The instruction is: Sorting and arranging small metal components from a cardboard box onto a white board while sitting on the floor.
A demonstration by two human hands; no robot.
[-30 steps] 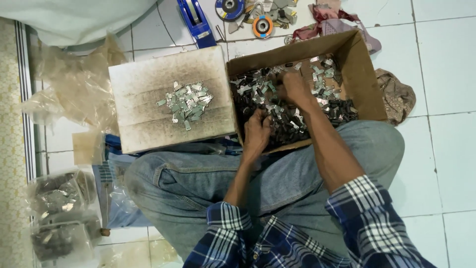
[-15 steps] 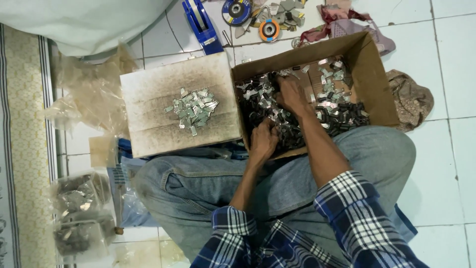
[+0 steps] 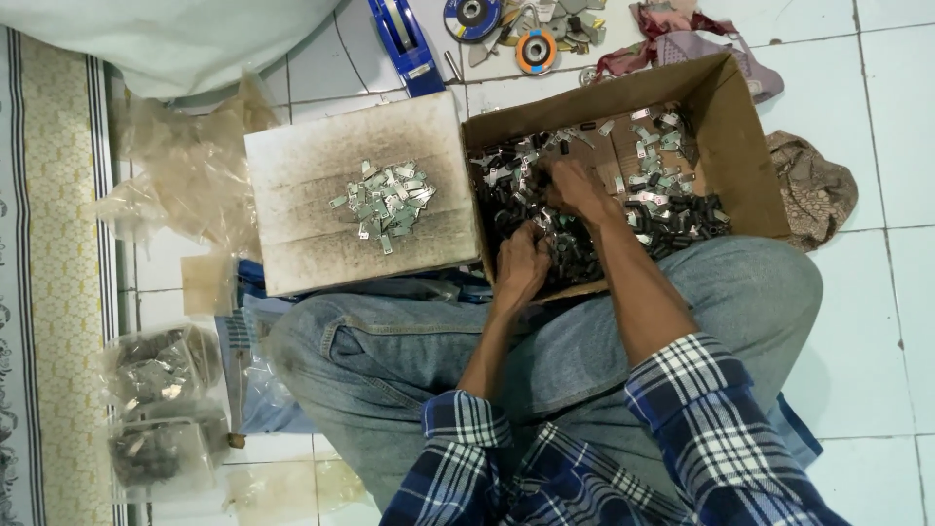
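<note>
Both hands down in the box (image 3: 740,146): left hand (image 3: 521,263) and right hand (image 3: 577,190) curled, pinching small parts (image 3: 672,209), light, stiff, best nipped by their edges.

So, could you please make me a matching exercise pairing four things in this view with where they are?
Things:
1. pile of small silver metal pieces
2. left hand
3. blue tape dispenser
4. clear plastic bags of parts

Places:
A. tiled floor, top of view
B. inside the open brown cardboard box
C. floor, lower left
D. on the flat stained cardboard slab

Pairs: 1-D, 2-B, 3-A, 4-C
</note>
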